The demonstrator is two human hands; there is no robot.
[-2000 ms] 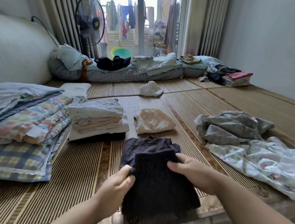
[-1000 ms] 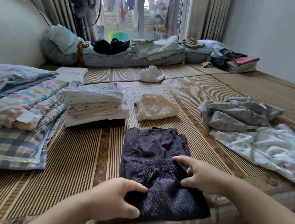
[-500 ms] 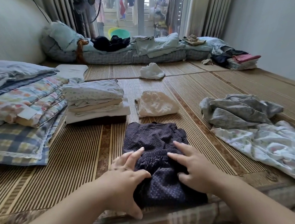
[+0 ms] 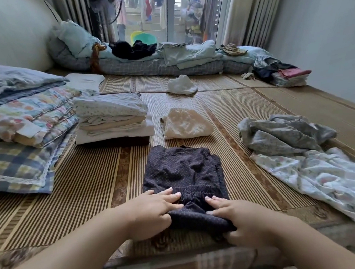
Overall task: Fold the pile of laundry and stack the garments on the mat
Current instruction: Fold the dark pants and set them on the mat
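A dark navy dotted garment point(image 4: 183, 172) lies partly folded on the striped straw mat point(image 4: 91, 179) right in front of me. My left hand point(image 4: 155, 212) holds its near left side, fingers over the elastic waistband. My right hand point(image 4: 236, 219) grips the near right corner, fingers on top and thumb under the cloth. A stack of folded pale garments point(image 4: 111, 118) stands behind on the left, with a folded cream piece point(image 4: 186, 124) beside it. Unfolded laundry lies to the right: a grey garment point(image 4: 282, 134) and a white floral one point(image 4: 324, 178).
Folded quilts and a checked pillow point(image 4: 22, 116) fill the left side. A crumpled white garment point(image 4: 181, 85) lies farther back on the mat. Bedding point(image 4: 166, 58) runs along the window. More clothes point(image 4: 284, 75) sit at the far right by the wall.
The navy garment came down from being held up and now lies on the mat, folded shorter. Both hands slid from pressing its middle to holding its near edge.
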